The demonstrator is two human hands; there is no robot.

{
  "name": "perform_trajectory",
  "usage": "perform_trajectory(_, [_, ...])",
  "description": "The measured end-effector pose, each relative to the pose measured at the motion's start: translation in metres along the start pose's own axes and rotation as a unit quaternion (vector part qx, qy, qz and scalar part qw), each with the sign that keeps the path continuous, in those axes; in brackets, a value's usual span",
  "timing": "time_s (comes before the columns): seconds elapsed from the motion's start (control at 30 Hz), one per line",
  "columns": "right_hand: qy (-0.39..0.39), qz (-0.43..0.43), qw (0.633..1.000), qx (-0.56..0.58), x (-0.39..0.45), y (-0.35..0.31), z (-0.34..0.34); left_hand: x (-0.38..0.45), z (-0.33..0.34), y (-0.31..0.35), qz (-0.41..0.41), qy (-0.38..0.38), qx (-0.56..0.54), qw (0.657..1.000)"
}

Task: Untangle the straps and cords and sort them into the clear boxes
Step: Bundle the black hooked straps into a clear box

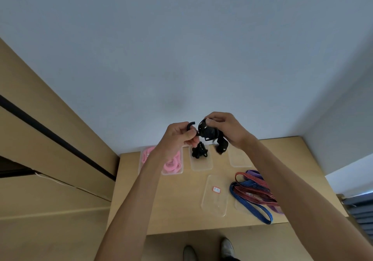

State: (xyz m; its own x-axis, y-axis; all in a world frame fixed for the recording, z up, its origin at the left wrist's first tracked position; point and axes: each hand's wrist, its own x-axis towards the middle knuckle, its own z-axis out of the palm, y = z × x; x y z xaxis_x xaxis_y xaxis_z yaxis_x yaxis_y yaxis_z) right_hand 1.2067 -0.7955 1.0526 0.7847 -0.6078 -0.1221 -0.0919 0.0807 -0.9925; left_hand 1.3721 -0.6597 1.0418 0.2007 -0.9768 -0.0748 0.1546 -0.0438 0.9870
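Both my arms reach forward and up over the light wooden table [282, 149], hands raised above its far edge. My left hand [179, 137] has its fingers curled, pinching a short curved black cord end [190, 125] that arcs above my thumb. My right hand [224, 129], wrist bent inward, grips the tangled bundle of black webbing strap with a plastic buckle [210, 133]; a loose loop of it hangs below my palm. The two hands are close together, the bundle stretched between them.

Along the table's far edge stands a row of clear plastic boxes: one holding coiled pink bands [171, 166], the next holding a small knot of black cord [199, 153], then another clear box [239, 158]. Nearer me lies a clear flat box with a small red-edged label [216, 195]. Beside it, toward the right edge, lie looped red, blue and purple striped elastic straps [254, 192].
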Motion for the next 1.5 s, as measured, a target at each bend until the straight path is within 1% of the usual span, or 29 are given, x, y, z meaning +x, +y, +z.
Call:
perform_trajectory(0.03, [-0.024,0.026,0.999,0.041,-0.001,0.005,0.004,0.0,0.002,0.001,0.001,-0.004,-0.023,1.0])
perform_trajectory(0.1, [-0.084,0.07,0.991,0.077,-0.005,0.017,0.016,0.001,0.007,0.001,0.005,0.008,-0.079,0.997])
perform_trajectory(0.13, [-0.102,0.088,0.988,0.082,-0.007,0.025,0.023,0.003,0.009,0.0,0.007,0.03,-0.099,0.995])
perform_trajectory(0.17, [-0.107,0.108,0.985,0.085,-0.011,0.033,0.029,0.006,0.01,0.0,0.008,0.068,-0.101,0.993])
perform_trajectory(0.23, [-0.099,0.139,0.983,0.073,-0.017,0.044,0.04,0.011,0.009,-0.001,0.008,0.175,-0.046,0.983])
perform_trajectory(0.3, [-0.093,0.122,0.988,0.0,-0.02,0.048,0.047,0.013,0.004,-0.004,0.005,0.269,0.041,0.962])
perform_trajectory(0.37, [-0.083,0.102,0.988,-0.078,-0.02,0.044,0.048,0.011,-0.001,-0.01,0.003,0.314,0.146,0.938])
perform_trajectory(0.4, [-0.075,0.101,0.986,-0.107,-0.018,0.041,0.048,0.009,-0.003,-0.014,0.002,0.319,0.198,0.927])
perform_trajectory(0.47, [-0.057,0.081,0.977,-0.19,-0.014,0.032,0.044,0.005,-0.005,-0.021,-0.003,0.299,0.282,0.912])
perform_trajectory(0.53, [-0.018,0.024,0.954,-0.297,-0.011,0.021,0.037,0.003,-0.004,-0.024,-0.025,0.24,0.358,0.902])
perform_trajectory(0.57, [0.0,-0.005,0.944,-0.329,-0.009,0.015,0.034,0.001,-0.002,-0.024,-0.035,0.203,0.376,0.904])
perform_trajectory(0.6, [0.01,-0.031,0.941,-0.338,-0.009,0.01,0.03,-0.001,0.0,-0.023,-0.038,0.167,0.367,0.914])
perform_trajectory(0.63, [0.014,-0.055,0.942,-0.332,-0.008,0.005,0.026,-0.004,0.002,-0.021,-0.037,0.138,0.33,0.933])
perform_trajectory(0.7, [0.018,-0.086,0.949,-0.303,-0.007,-0.002,0.018,-0.011,0.003,-0.016,-0.031,0.102,0.229,0.967])
perform_trajectory(0.8, [0.028,-0.102,0.966,-0.237,-0.004,-0.006,0.007,-0.015,0.002,-0.006,-0.013,0.054,0.135,0.989])
perform_trajectory(0.87, [0.031,-0.073,0.989,-0.125,-0.004,-0.002,0.004,-0.015,0.006,0.001,0.001,0.016,0.087,0.996])
perform_trajectory(0.93, [0.026,-0.022,0.999,0.018,-0.005,0.004,0.006,-0.014,0.012,0.003,0.015,0.006,0.052,0.999])
perform_trajectory(1.0, [0.003,0.032,0.994,0.106,-0.008,0.015,0.013,-0.012,0.017,0.001,0.019,0.025,0.013,0.999])
perform_trajectory(1.03, [-0.01,0.055,0.991,0.123,-0.01,0.021,0.019,-0.012,0.019,-0.002,0.02,0.042,-0.021,0.999])
perform_trajectory(1.1, [-0.011,0.089,0.991,0.104,-0.017,0.035,0.034,-0.009,0.021,-0.006,0.025,0.096,-0.08,0.992])
perform_trajectory(1.13, [0.006,0.1,0.991,0.089,-0.021,0.042,0.041,-0.006,0.02,-0.008,0.027,0.131,-0.076,0.988])
perform_trajectory(1.2, [0.051,0.113,0.989,0.079,-0.025,0.051,0.053,0.0,0.02,-0.012,0.033,0.192,0.012,0.981])
perform_trajectory(1.27, [0.055,0.119,0.989,0.071,-0.027,0.051,0.059,0.002,0.019,-0.017,0.034,0.234,0.1,0.966])
perform_trajectory(1.33, [0.016,0.113,0.993,0.013,-0.027,0.045,0.058,0.001,0.017,-0.025,0.024,0.279,0.163,0.946])
perform_trajectory(1.4, [-0.037,0.095,0.99,-0.1,-0.026,0.038,0.05,0.0,0.011,-0.033,0.01,0.31,0.218,0.925])
perform_trajectory(1.43, [-0.057,0.084,0.98,-0.169,-0.025,0.034,0.044,0.0,0.008,-0.036,0.002,0.314,0.233,0.92])
perform_trajectory(1.5, [-0.06,0.048,0.955,-0.286,-0.02,0.025,0.033,-0.001,0.005,-0.039,-0.018,0.295,0.263,0.918])
